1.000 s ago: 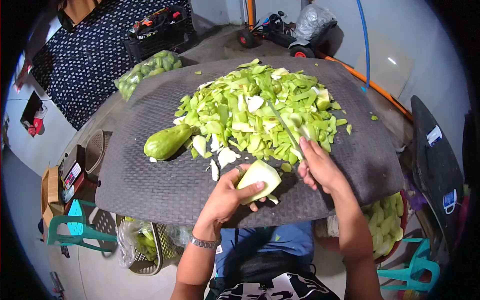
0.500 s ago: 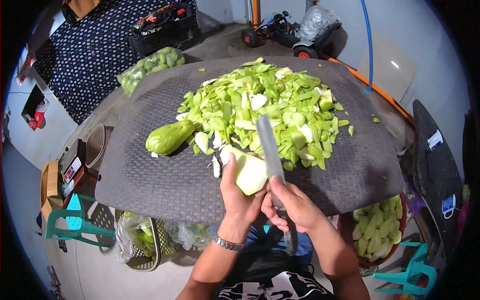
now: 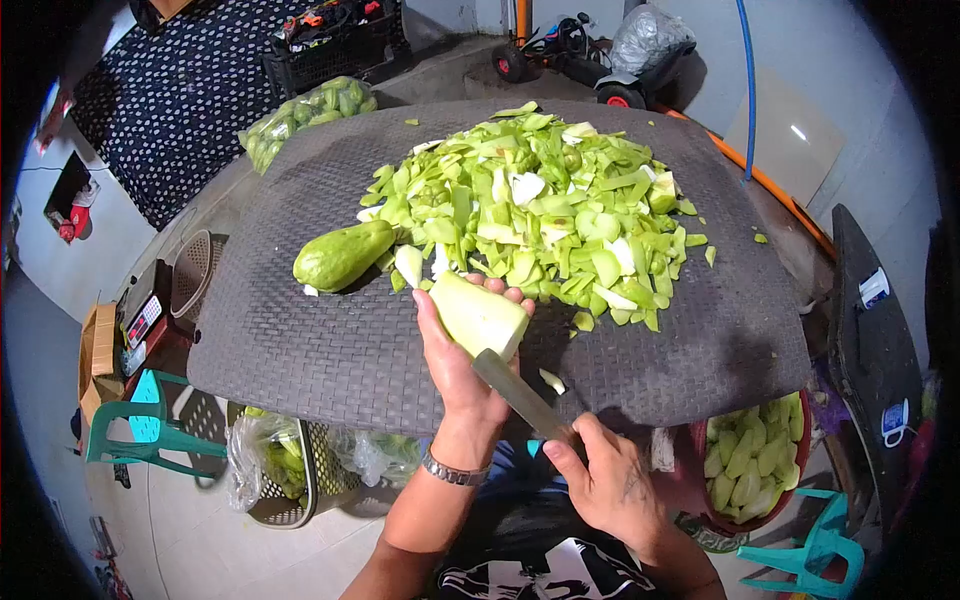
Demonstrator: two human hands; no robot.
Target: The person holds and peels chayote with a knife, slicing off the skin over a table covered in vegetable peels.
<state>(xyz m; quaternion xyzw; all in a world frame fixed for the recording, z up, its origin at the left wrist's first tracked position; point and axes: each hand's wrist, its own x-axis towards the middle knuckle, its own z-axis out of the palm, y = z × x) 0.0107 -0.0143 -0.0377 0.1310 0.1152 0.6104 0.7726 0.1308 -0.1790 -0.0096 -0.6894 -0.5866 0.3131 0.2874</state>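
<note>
In my left hand [image 3: 462, 375] rests a peeled chayote [image 3: 480, 315], pale green, its cut end turned toward me. My right hand [image 3: 610, 480] is closed round the handle of a knife [image 3: 525, 398]; the blade's tip lies at the lower edge of the chayote, and I cannot tell whether it touches. Beyond my hands a large heap of green peelings [image 3: 540, 210] covers the middle of the table [image 3: 290, 350]. An unpeeled chayote [image 3: 343, 255] lies left of the heap. One small peel piece [image 3: 552, 381] sits just right of the peeled chayote.
Below the table's right edge stands a red tub [image 3: 712, 490] of peeled chayotes. A basket [image 3: 318, 470] with bagged green produce is below the left side. Teal stools [image 3: 145, 425] stand on the floor. A bag of chayotes [image 3: 305, 120] is behind the table's far left corner.
The knife has swung down from upright beside the chayote to a low slant below it. My right hand has moved down and right. A small peel piece now lies on the table.
</note>
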